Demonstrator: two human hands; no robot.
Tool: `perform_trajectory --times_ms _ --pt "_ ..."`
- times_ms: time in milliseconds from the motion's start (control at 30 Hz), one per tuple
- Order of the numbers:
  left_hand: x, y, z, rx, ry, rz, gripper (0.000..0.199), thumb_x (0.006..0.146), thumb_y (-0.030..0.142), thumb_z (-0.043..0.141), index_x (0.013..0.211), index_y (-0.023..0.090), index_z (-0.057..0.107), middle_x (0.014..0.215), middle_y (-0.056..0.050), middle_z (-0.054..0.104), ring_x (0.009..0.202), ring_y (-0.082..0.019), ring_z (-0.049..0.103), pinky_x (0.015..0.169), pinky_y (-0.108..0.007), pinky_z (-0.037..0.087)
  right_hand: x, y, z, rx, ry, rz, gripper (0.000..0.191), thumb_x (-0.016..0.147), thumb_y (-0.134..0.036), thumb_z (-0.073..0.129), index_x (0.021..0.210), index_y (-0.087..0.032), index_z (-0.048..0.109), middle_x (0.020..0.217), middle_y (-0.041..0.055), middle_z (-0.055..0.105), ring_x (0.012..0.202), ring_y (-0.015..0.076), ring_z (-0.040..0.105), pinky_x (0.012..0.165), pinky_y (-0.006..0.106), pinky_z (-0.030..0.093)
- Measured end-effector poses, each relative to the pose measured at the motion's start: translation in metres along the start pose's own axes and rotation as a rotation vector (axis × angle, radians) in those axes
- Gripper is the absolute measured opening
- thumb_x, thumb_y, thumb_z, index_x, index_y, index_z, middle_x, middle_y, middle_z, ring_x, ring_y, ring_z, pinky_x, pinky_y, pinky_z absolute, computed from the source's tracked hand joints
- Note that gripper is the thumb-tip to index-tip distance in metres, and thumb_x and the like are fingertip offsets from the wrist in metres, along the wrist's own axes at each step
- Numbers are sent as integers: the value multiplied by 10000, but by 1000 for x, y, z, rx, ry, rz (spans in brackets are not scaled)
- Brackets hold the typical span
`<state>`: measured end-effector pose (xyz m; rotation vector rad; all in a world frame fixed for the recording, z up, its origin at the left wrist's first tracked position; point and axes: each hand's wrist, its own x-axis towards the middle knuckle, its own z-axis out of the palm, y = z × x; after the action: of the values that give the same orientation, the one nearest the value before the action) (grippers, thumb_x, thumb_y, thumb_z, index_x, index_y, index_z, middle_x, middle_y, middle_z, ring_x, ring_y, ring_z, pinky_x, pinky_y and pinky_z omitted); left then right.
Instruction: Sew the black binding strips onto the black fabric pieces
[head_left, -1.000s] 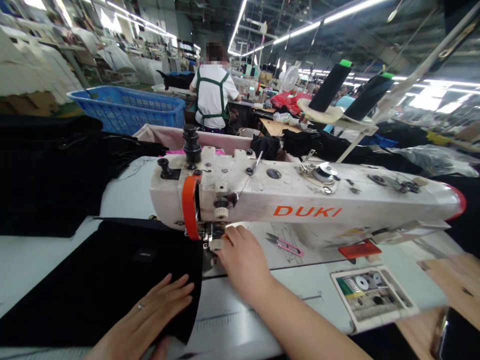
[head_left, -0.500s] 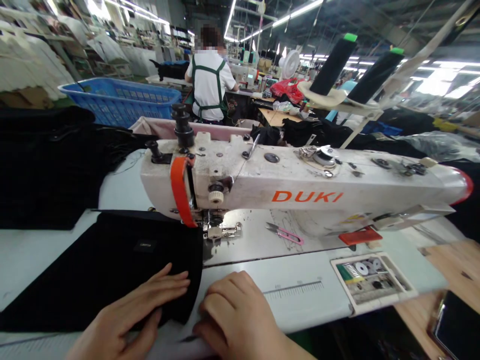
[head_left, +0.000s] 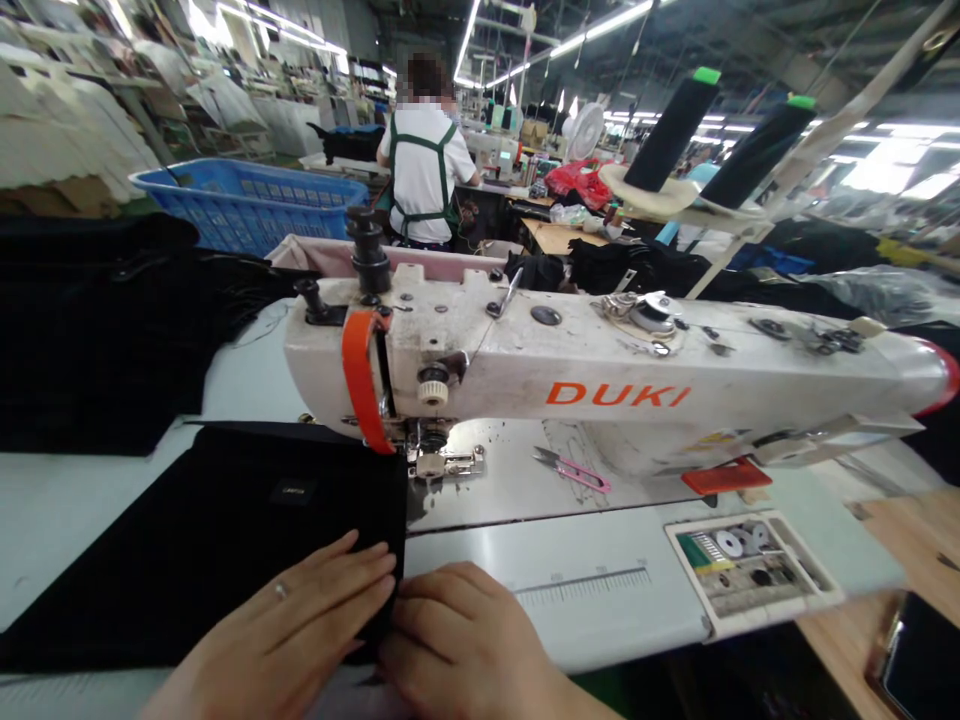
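A black fabric piece [head_left: 202,540] with a small dark label [head_left: 293,491] lies on the sewing machine table, its far right edge at the presser foot [head_left: 431,465]. My left hand [head_left: 300,610], a ring on one finger, rests flat on the fabric near its right edge with the fingers stretched out. Close beside it, my right hand [head_left: 465,630] is closed on the fabric's near right edge; its fingertips are partly hidden. The white sewing machine [head_left: 615,350] with an orange guard [head_left: 360,380] stands just beyond both hands.
Pink thread snips [head_left: 572,470] lie on the machine bed. Right of them are a bobbin compartment [head_left: 750,570] and a phone-like dark object [head_left: 919,655]. Black fabric [head_left: 90,340] is piled at left, before a blue basket [head_left: 247,205]. A person [head_left: 424,160] works beyond.
My left hand has slid slightly right and flattened. My right hand has closed in on the fabric's edge, which now runs straighter beside the needle. The view has shifted slightly.
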<state>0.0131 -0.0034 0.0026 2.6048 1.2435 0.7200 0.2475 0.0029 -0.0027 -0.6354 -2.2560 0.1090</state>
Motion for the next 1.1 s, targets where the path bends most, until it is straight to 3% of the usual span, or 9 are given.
perform_trajectory --times_ms 167,367,500,600,767,967,1100 --pt "-11 3 13 20 -20 59 418 1046 310 491 1441 334 627 1345 7 746 1350 -214 644 1248 -388 455 -4 1 6 -35 16 -11 216 1061 -182 579 880 -191 697 914 -7 777 935 152 740 863 274 581" --pt "-15 -16 15 52 -21 257 482 1032 224 450 1487 305 585 1388 16 726 1295 -157 680 1234 -276 432 -7 3 10 -41 26 -30 201 1035 -134 594 873 -193 698 913 -6 785 907 135 745 800 262 582" --pt "-4 -25 9 -58 -10 186 567 1004 127 451 1501 374 569 1382 43 731 1276 -154 696 1134 -235 538 -1 5 15 -56 48 3 246 1041 -123 562 839 -196 680 861 -5 776 841 134 736 740 275 579" --pt "10 -26 -1 -83 2 198 590 995 109 452 1517 364 555 1387 36 728 1305 -154 677 1164 -250 514 4 8 16 -76 52 19 228 1047 -118 556 869 -183 683 894 9 782 879 145 742 762 291 576" --pt "36 -28 -17 -20 -62 235 552 997 96 466 1488 315 590 1370 13 739 1283 -154 690 1181 -270 501 12 16 10 -86 -54 7 161 1030 -129 600 910 -185 690 970 33 789 992 168 734 831 306 577" --pt "47 -45 -10 20 -11 296 455 1021 107 457 1413 263 627 1382 9 727 1326 -143 650 1226 -277 452 22 22 3 -81 -74 107 185 1077 -135 538 1003 -149 706 986 42 775 928 178 702 802 338 556" --pt "49 -42 -9 31 -3 274 319 1043 137 504 1282 270 669 1274 44 761 1217 -117 686 1184 -229 474 21 22 3 -50 -120 222 144 1068 -161 578 1036 -175 717 930 28 740 844 199 663 748 365 523"
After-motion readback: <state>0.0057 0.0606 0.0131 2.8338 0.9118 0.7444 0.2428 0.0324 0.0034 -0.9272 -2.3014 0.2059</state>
